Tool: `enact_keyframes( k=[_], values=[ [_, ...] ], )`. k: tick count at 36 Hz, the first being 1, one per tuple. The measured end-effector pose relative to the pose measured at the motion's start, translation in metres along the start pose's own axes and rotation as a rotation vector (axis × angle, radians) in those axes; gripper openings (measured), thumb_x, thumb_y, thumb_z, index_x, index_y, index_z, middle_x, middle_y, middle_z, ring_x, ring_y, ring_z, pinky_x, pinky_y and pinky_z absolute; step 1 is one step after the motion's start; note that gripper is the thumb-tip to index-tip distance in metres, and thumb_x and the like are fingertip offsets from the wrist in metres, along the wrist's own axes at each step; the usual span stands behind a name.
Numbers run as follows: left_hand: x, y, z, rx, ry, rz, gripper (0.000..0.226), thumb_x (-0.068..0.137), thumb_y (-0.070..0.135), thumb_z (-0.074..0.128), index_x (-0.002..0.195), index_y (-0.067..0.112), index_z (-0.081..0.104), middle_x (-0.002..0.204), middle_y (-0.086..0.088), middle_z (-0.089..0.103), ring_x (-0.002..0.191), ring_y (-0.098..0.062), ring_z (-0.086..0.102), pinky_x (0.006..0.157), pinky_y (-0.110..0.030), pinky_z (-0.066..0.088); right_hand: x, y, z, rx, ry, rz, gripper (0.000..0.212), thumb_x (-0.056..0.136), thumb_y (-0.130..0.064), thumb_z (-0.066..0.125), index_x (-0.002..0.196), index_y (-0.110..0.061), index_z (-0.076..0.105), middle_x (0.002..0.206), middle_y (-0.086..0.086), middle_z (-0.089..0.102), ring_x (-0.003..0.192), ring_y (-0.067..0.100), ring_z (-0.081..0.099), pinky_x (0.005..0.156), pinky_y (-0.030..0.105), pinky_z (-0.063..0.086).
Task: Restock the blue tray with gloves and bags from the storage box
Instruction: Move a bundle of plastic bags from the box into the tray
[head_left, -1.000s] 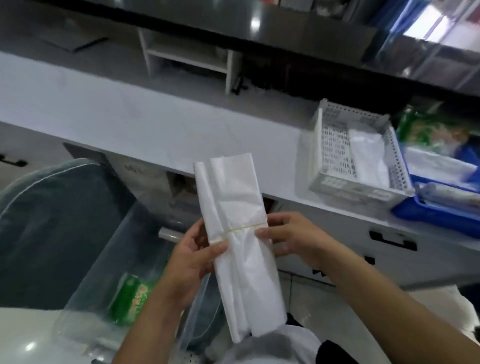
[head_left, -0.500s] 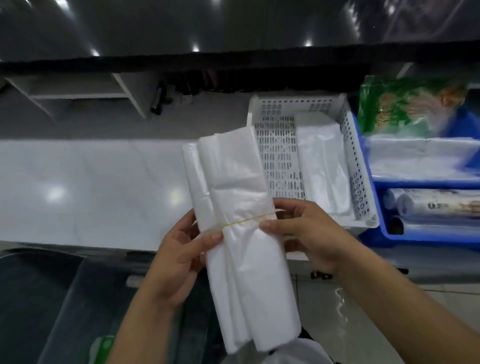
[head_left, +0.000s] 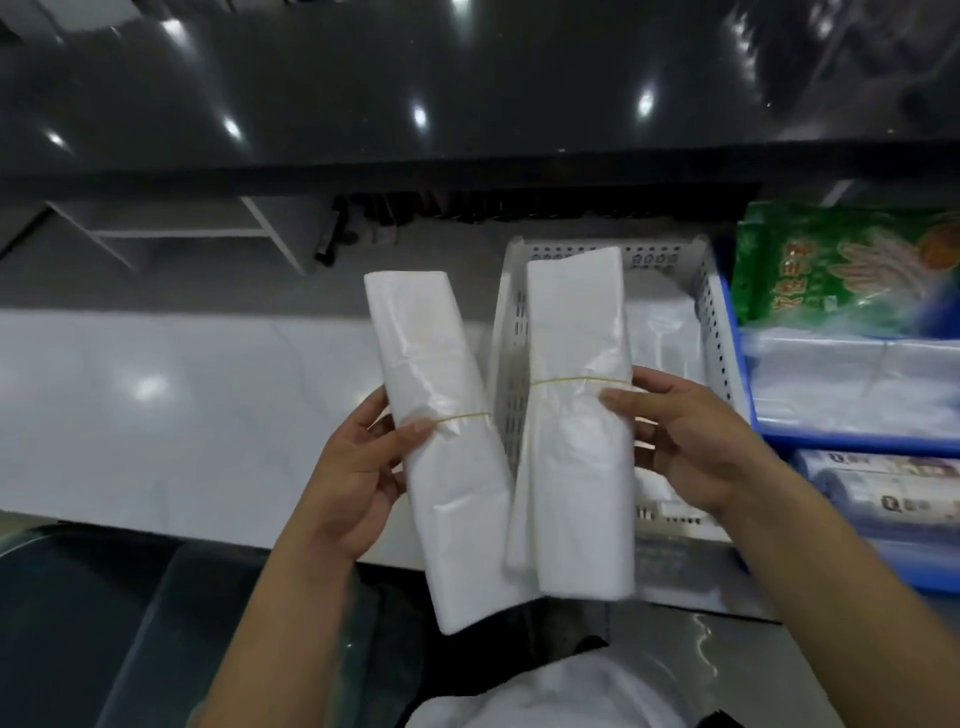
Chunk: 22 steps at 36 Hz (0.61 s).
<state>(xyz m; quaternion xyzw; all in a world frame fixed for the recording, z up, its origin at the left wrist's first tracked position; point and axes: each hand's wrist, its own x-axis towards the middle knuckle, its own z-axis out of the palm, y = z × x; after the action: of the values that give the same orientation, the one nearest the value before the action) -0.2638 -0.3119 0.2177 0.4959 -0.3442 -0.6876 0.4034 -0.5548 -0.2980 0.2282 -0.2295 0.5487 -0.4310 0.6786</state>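
Above the white tabletop (head_left: 182, 405), the left hand (head_left: 358, 467) grips one banded bag bundle (head_left: 441, 441) while the right hand (head_left: 696, 447) pinches a second bundle (head_left: 576, 415) just beside it, held over the white basket (head_left: 506, 332). Right of the hands, the blue tray (head_left: 852, 447) (already holding clear bags and a green packet (head_left: 841, 265)) awaits both; neither bundle is placed yet, so restocking looks unfinished.

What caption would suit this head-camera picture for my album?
Left hand and right hand each hold a rubber-banded bundle of white bags before a white basket.
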Motion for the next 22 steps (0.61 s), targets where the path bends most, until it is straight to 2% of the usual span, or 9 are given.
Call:
enact_keyframes(
  k=[3, 7, 9, 11, 13, 14, 15, 19, 22],
  values=[
    [0.012, 0.005, -0.011, -0.024, 0.003, -0.003, 0.054, 0.075, 0.018, 0.078, 0.127, 0.027, 0.064, 0.126, -0.010, 0.067, 0.109, -0.026, 0.068, 0.095, -0.047, 0.052, 0.018, -0.011, -0.006, 0.019, 0.043, -0.004, 0.028, 0.077, -0.011, 0.072, 0.105, -0.014, 0.074, 0.097, 0.003, 0.077, 0.074, 0.017, 0.072, 0.060, 0.029, 0.059],
    [0.022, 0.014, -0.024, -0.019, -0.041, -0.006, 0.060, 0.072, 0.021, 0.082, 0.129, 0.027, 0.063, 0.128, -0.010, 0.066, 0.110, -0.026, 0.067, 0.099, -0.050, 0.048, 0.047, -0.019, -0.002, -0.010, 0.087, -0.009, 0.021, 0.082, -0.010, 0.071, 0.102, -0.015, 0.075, 0.093, 0.003, 0.078, 0.073, 0.018, 0.073, 0.059, 0.030, 0.058],
    [0.027, 0.019, -0.030, -0.011, -0.064, -0.006, 0.063, 0.072, 0.023, 0.083, 0.131, 0.026, 0.061, 0.129, -0.010, 0.066, 0.113, -0.028, 0.065, 0.103, -0.054, 0.046, 0.063, -0.017, 0.007, -0.144, 0.141, 0.008, 0.022, 0.081, -0.010, 0.074, 0.103, -0.012, 0.073, 0.085, 0.003, 0.076, 0.063, 0.016, 0.071, 0.054, 0.028, 0.056],
    [0.032, 0.023, -0.035, -0.023, -0.074, -0.006, 0.064, 0.072, 0.023, 0.083, 0.132, 0.025, 0.060, 0.129, -0.011, 0.065, 0.114, -0.030, 0.064, 0.105, -0.056, 0.044, 0.079, -0.009, 0.014, -0.426, 0.223, 0.040, 0.030, 0.078, -0.011, 0.078, 0.107, -0.008, 0.069, 0.080, 0.006, 0.074, 0.062, 0.018, 0.070, 0.049, 0.026, 0.055],
    [0.037, 0.027, -0.039, -0.030, -0.081, -0.007, 0.065, 0.070, 0.024, 0.084, 0.131, 0.025, 0.061, 0.129, -0.010, 0.066, 0.114, -0.029, 0.065, 0.106, -0.056, 0.043, 0.090, 0.000, 0.019, -0.775, 0.298, 0.071, 0.049, 0.075, -0.016, 0.081, 0.119, -0.005, 0.063, 0.096, 0.012, 0.071, 0.082, 0.027, 0.069, 0.067, 0.036, 0.061],
    [0.039, 0.029, -0.041, -0.029, -0.086, -0.005, 0.065, 0.069, 0.024, 0.085, 0.130, 0.026, 0.062, 0.128, -0.010, 0.066, 0.114, -0.029, 0.065, 0.106, -0.055, 0.043, 0.092, 0.004, 0.020, -0.864, 0.312, 0.082, 0.056, 0.074, -0.018, 0.081, 0.124, -0.007, 0.059, 0.102, 0.014, 0.069, 0.087, 0.030, 0.068, 0.078, 0.042, 0.060],
    [0.041, 0.031, -0.043, -0.026, -0.092, 0.000, 0.066, 0.068, 0.026, 0.086, 0.129, 0.027, 0.062, 0.128, -0.010, 0.067, 0.113, -0.028, 0.065, 0.106, -0.054, 0.043, 0.094, 0.007, 0.021, -0.882, 0.315, 0.088, 0.063, 0.073, -0.019, 0.081, 0.130, -0.011, 0.055, 0.105, 0.014, 0.068, 0.088, 0.030, 0.068, 0.082, 0.045, 0.059],
    [0.049, 0.033, -0.047, -0.048, -0.105, 0.004, 0.067, 0.065, 0.027, 0.087, 0.127, 0.028, 0.064, 0.128, -0.010, 0.066, 0.111, -0.027, 0.066, 0.103, -0.051, 0.047, 0.097, 0.016, 0.026, -0.868, 0.338, 0.059, 0.070, 0.072, -0.020, 0.081, 0.135, -0.016, 0.052, 0.111, 0.013, 0.066, 0.090, 0.030, 0.068, 0.083, 0.043, 0.058],
    [0.055, 0.032, -0.044, -0.045, -0.130, -0.013, 0.063, 0.069, 0.025, 0.084, 0.128, 0.028, 0.063, 0.129, -0.011, 0.066, 0.122, -0.037, 0.059, 0.107, -0.056, 0.042, 0.097, 0.020, 0.034, -0.810, 0.370, 0.031, 0.064, 0.074, -0.020, 0.078, 0.132, -0.015, 0.054, 0.113, 0.011, 0.065, 0.094, 0.031, 0.065, 0.080, 0.038, 0.056]
  ],
)
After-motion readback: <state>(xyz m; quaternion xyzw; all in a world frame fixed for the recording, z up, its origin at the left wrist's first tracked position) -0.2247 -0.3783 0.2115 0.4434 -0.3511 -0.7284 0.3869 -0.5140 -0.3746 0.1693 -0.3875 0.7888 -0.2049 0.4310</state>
